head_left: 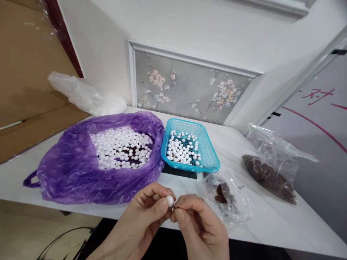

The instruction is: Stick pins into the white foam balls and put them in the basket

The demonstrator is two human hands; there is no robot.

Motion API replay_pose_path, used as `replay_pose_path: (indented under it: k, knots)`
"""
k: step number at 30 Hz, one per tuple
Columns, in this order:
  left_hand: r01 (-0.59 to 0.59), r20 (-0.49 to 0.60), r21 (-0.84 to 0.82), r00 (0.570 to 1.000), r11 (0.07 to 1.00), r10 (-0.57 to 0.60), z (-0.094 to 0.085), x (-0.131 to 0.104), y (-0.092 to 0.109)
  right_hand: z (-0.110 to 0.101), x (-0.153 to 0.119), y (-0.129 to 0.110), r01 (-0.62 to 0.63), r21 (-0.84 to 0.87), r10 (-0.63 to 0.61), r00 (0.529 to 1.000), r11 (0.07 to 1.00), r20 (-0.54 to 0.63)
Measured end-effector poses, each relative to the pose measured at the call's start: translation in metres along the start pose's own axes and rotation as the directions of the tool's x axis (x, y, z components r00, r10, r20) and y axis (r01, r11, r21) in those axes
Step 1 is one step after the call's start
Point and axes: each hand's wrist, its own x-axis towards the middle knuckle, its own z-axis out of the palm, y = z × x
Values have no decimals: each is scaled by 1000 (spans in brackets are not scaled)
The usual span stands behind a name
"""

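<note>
Nearer the wearer than the blue basket (210, 153), the left hand (142, 216) pinches one white ball (170, 201); the right hand (202, 224) has thumb and forefinger together beside it, but whether they grip anything I cannot tell. As for progress, the basket holds a scattered batch of balls, and the purple bag (89, 186) left of it visibly holds many more.

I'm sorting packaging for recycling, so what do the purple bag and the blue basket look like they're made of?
Purple bag: probably thin plastic film, semi-glossy, since it crinkles and looks slightly see-through.
Blue basket: likely rigid molded plastic, smooth and faintly shiny, judging by its perforated walls and rounded rim.
</note>
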Motion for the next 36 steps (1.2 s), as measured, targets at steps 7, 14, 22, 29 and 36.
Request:
replay_pose_path:
  k: [7,14,22,29,36]
  knots:
    - [-10,-58,-3,998,1000,10,2,0,-2,1,-2,3,84,-77,-84,996,993,7]
    - [-23,-58,49,998,999,26,3,-2,1,-1,-2,8,55,-79,-55,998,995,9]
    - [-42,-72,66,996,997,47,5,-1,-1,-7,2,3,-133,-23,133,991,991,18]
    - [-2,-66,46,998,999,5,3,2,-3,-13,6,-1,-252,137,242,966,958,90]
    - [-65,-103,100,992,993,76,13,0,-2,-11,7,1,-304,172,290,951,937,105]
